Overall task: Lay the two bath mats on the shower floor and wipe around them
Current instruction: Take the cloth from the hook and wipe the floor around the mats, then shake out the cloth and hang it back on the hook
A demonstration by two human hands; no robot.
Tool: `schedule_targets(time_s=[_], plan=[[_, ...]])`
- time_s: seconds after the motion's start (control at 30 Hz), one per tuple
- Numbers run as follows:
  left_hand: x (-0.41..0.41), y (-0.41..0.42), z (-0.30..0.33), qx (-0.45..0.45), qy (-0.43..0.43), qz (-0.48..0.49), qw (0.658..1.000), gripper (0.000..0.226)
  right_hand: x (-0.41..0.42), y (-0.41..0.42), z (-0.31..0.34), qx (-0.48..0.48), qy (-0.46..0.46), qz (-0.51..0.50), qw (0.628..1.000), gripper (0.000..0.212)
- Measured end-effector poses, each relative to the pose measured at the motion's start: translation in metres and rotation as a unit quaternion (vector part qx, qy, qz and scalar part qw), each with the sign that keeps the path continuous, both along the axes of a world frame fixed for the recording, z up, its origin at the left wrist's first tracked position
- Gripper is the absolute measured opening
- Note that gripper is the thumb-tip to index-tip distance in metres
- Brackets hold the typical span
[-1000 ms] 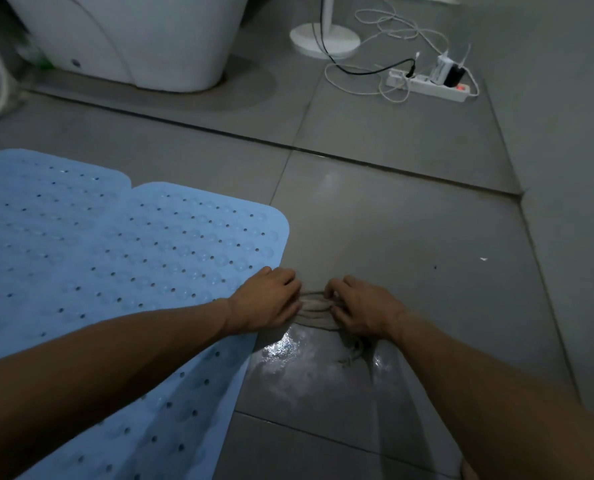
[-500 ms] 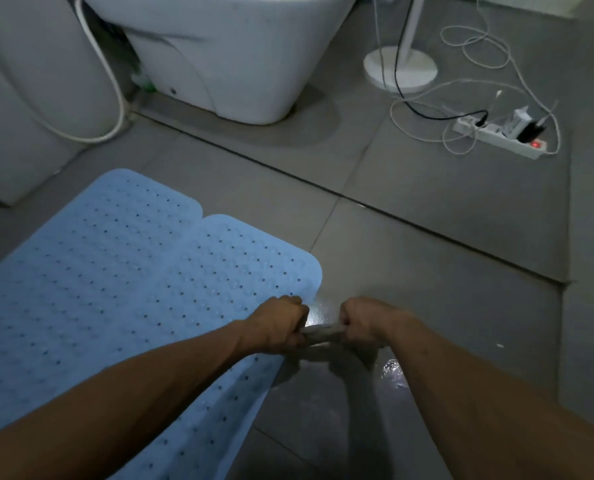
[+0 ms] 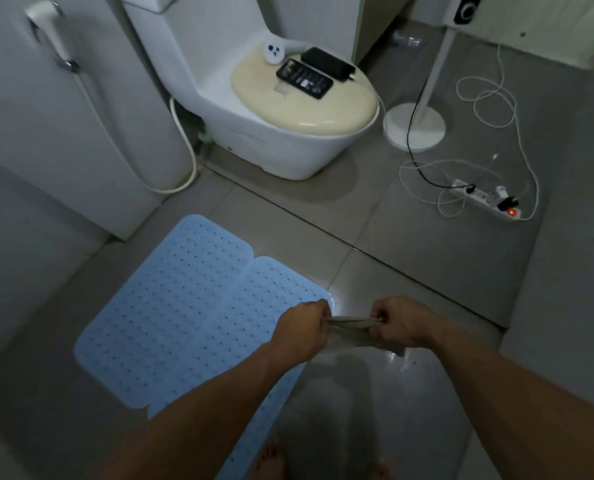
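Two light blue perforated bath mats lie flat side by side on the grey tile floor: the left mat (image 3: 170,306) and the right mat (image 3: 254,327), whose near part my left forearm hides. A beige cloth (image 3: 352,325) is stretched between my hands, lifted above the wet floor just right of the mats. My left hand (image 3: 302,329) grips its left end in a fist. My right hand (image 3: 401,323) grips its right end, with a loose flap hanging below.
A white toilet (image 3: 288,133) stands beyond, with a phone (image 3: 304,79) and a black device on its lid. A power strip (image 3: 486,199) with tangled cables lies at the right, by a white stand base (image 3: 415,124). A sprayer hose hangs left. The tile (image 3: 392,368) under my hands is wet.
Both hands closed on the cloth and lifted it off the floor, pulling it taut between them. My head has risen, bringing the toilet top and the whole mats into view.
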State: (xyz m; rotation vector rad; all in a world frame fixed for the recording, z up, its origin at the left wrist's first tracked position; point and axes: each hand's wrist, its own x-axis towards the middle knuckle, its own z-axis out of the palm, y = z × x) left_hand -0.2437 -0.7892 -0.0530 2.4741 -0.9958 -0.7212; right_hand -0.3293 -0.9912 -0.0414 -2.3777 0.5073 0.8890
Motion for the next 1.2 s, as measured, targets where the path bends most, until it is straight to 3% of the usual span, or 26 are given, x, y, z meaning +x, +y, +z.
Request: schedule_targets(time_s=[0.27,0.4,0.6,0.8,0.93,1.2], plan=[[0.071,0.024,0.14,0.016,-0.023,0.028,0.999,0.012,0.074,0.012,0.141,-0.008,-0.01,-0.002,1.0,0.013],[0.115,0.049,0.199,0.021,-0.043,0.044,0.998,0.016,0.123,0.031,0.189,0.014,-0.022,0.01,1.0,0.028],[0.177,0.102,0.264,0.044,-0.076,0.064,0.994,0.021,0.205,0.07,0.266,0.018,-0.076,0.095,0.992,0.022],[0.214,0.152,0.315,0.073,-0.09,0.165,0.979,0.022,0.274,0.114,0.314,0.058,-0.106,0.165,0.979,0.013],[0.22,0.179,0.351,0.069,-0.099,0.255,0.959,0.021,0.314,0.14,0.347,0.07,-0.137,0.221,0.963,0.014],[0.177,0.232,0.418,0.07,-0.116,0.446,0.885,0.023,0.361,0.214,0.412,0.094,-0.164,0.371,0.909,0.008]])
